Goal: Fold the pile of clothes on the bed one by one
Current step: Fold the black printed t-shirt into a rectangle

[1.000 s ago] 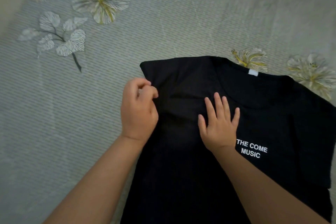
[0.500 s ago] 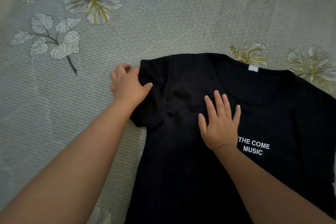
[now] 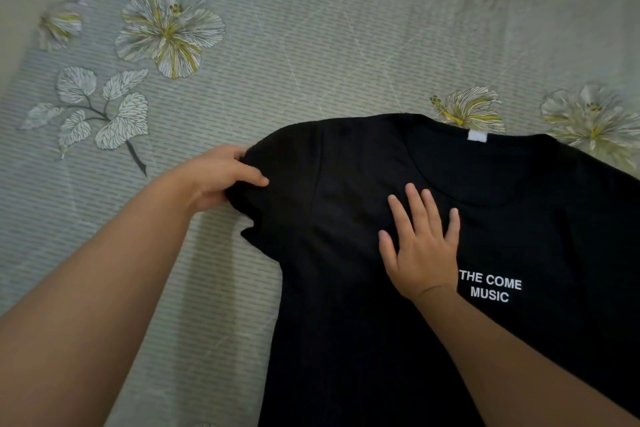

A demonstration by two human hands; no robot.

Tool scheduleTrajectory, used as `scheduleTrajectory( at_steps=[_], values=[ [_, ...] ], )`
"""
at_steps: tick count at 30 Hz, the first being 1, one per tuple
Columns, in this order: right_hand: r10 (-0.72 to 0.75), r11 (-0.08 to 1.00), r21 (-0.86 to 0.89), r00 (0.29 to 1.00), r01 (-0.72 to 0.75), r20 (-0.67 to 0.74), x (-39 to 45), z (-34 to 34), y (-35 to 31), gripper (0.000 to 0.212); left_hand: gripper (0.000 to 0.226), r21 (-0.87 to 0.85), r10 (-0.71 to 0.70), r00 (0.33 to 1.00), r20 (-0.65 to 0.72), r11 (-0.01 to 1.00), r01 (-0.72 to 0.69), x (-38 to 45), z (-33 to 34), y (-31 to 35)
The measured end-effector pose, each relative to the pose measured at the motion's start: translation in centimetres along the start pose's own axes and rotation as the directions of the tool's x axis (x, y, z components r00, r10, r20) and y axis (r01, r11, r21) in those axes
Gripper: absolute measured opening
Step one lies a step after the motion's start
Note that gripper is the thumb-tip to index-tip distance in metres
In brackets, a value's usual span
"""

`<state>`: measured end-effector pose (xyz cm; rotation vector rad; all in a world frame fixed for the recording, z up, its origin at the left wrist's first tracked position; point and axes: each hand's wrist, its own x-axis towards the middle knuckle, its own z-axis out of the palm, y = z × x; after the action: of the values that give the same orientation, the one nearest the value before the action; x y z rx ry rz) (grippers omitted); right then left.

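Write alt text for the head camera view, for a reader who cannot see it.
A person's left hand grips the sleeve of a black T-shirt lying on a bed, while the right hand presses flat on its chest. White print reads "THE COME MUSIC"; the grey bedsheet has a flower pattern.

A t-shirt is lying front up on the bed, filling the lower right of the view, its collar pointing away from the person and its hem running out of view at the near edge. The left hand is holding the sleeve at the shirt's left edge, thumb lying on top of the cloth. The right hand is lying flat on the chest, just left of the printed words, below the collar label.
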<state>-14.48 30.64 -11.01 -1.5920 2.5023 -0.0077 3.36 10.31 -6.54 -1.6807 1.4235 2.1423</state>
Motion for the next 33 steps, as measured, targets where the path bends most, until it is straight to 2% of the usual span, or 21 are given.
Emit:
scheduleTrajectory(
  at_steps=[3,5,6,9,11,12,14,16,18,20,21,23,24,25,26,27,28,29,30,31,33],
  values=[
    [-0.001,1.0,-0.003,1.0,0.001,0.022,0.0,0.0,0.1,0.057,0.034,0.161,-0.054,0.994,0.099,0.986,0.038,-0.6,-1.1,0.1],
    [0.015,1.0,0.02,0.998,-0.016,0.058,-0.1,0.0,0.1,0.059,0.028,0.218,-0.011,0.998,0.068,0.976,-0.004,-1.0,-1.2,0.0],
    [0.019,0.999,0.029,0.997,-0.021,0.068,-0.1,0.0,0.1,0.06,0.026,0.18,0.044,0.998,0.037,0.982,-0.05,-1.0,-1.3,-0.1],
    [0.012,1.0,0.029,0.998,-0.013,0.058,0.0,0.1,0.2,0.059,0.018,0.027,0.199,0.96,-0.2,0.98,-0.197,-0.6,-0.7,-1.0],
    [0.006,1.0,0.024,0.999,-0.007,0.041,0.0,0.1,0.2,0.058,0.018,0.075,0.264,0.867,-0.422,0.963,-0.258,-0.4,0.5,-2.2],
    [0.003,1.0,0.025,0.999,-0.003,0.034,0.0,0.1,0.1,0.057,0.025,0.07,0.266,0.825,-0.499,0.961,-0.268,-0.5,1.2,-3.0],
    [0.0,1.0,0.026,1.0,0.0,0.017,0.0,0.0,0.0,0.057,0.042,-0.046,0.191,0.825,-0.532,0.966,-0.254,-1.1,2.7,-3.9],
    [-0.002,1.0,0.021,1.0,0.002,0.003,0.0,0.0,0.1,0.056,0.059,-0.088,0.175,0.847,-0.501,0.964,-0.251,-1.6,3.9,-4.0],
    [-0.009,1.0,0.011,1.0,0.009,-0.004,-0.1,0.0,0.2,0.055,0.078,0.006,0.281,0.841,-0.462,0.949,-0.314,-2.2,4.9,-3.3],
    [-0.011,1.0,0.012,1.0,0.012,-0.005,0.0,0.0,0.2,0.055,0.096,0.027,0.396,0.881,-0.26,0.914,-0.404,-3.2,6.2,-2.2],
    [-0.01,1.0,0.016,1.0,0.01,-0.002,0.0,0.1,0.2,0.056,0.1,-0.01,0.414,0.907,-0.078,0.909,-0.416,-3.9,6.9,-1.6],
    [-0.011,1.0,0.02,1.0,0.011,0.002,0.0,0.1,0.3,0.056,0.09,-0.056,0.385,0.883,0.269,0.921,-0.384,-4.8,7.9,-1.1],
    [-0.015,1.0,0.018,1.0,0.015,0.002,0.0,0.2,0.3,0.055,0.078,-0.067,0.383,0.86,0.338,0.921,-0.384,-5.1,8.0,-1.2],
    [-0.017,1.0,0.023,1.0,0.017,0.007,-0.1,0.2,0.3,0.055,0.066,-0.087,0.396,0.86,0.322,0.917,-0.39,-5.2,8.0,-1.7],
    [-0.014,0.999,0.035,1.0,0.013,0.014,-0.1,0.2,0.4,0.056,0.051,-0.093,0.399,0.891,0.218,0.917,-0.389,-5.2,7.8,-2.2],
    [-0.008,0.999,0.048,1.0,0.007,0.018,-0.1,0.3,0.4,0.057,0.038,-0.06,0.4,0.915,0.05,0.916,-0.397,-5.1,7.5,-3.1],
    [-0.003,0.998,0.06,1.0,0.002,0.017,-0.1,0.3,0.4,0.057,0.029,0.068,0.418,0.898,-0.135,0.908,-0.413,-5.0,7.2,-4.3],
    [-0.001,0.997,0.071,1.0,0.0,0.017,-0.1,0.4,0.4,0.057,0.021,0.282,0.465,0.839,-0.281,0.876,-0.391,-5.0,6.8,-5.6],
    [0.0,0.997,0.081,1.0,-0.002,0.019,-0.2,0.5,0.4,0.057,0.015,0.501,0.543,0.774,-0.325,0.793,-0.346,-5.0,6.6,-6.7],
    [0.004,0.996,0.093,1.0,-0.006,0.026,-0.1,0.5,0.4,0.057,0.023,0.684,0.619,0.739,-0.267,0.662,-0.308,-5.0,6.5,-8.1],
    [0.007,0.994,0.105,0.999,-0.011,0.037,-0.1,0.6,0.5,0.058,0.044,0.869,0.705,0.708,-0.045,0.377,-0.32,-4.9,6.8,-11.3]
  ],
)
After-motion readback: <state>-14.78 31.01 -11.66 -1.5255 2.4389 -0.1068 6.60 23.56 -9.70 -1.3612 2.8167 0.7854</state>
